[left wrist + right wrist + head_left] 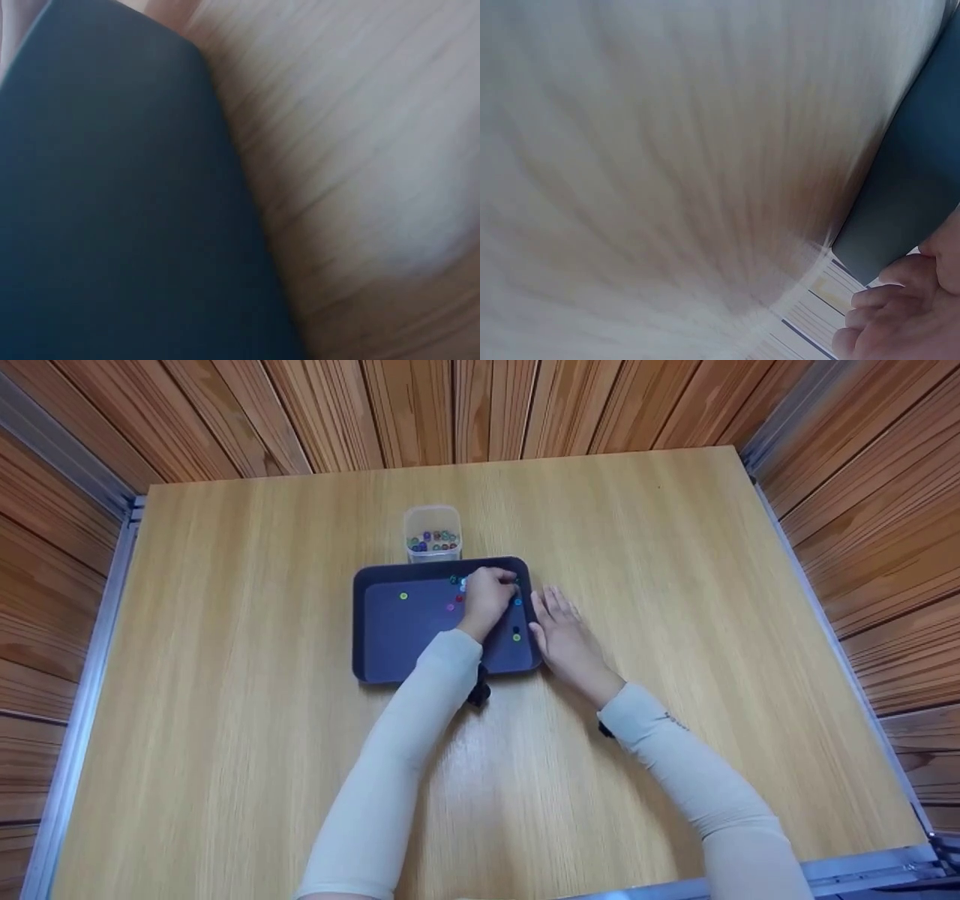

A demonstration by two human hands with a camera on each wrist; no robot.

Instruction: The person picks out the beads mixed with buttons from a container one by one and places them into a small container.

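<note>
A dark tray [375, 660] lies in the middle of the wooden table [225, 697], with several small coloured beads scattered in it, among them a yellow-green bead [403, 596] and a green bead [517, 637]. My left hand [491, 591] is inside the tray near its far right corner, fingers curled down among the beads; whatever is under the fingertips is hidden. My right hand [559, 630] lies flat on the table with straight fingers, against the tray's right rim. The left wrist view shows only the tray [112, 210] and table, blurred.
A clear plastic cup [433, 534] holding several coloured beads stands just beyond the tray's far rim. Wooden walls and metal rails enclose the table. The right wrist view shows blurred table, the tray's edge [915, 195] and curled fingers [892, 315].
</note>
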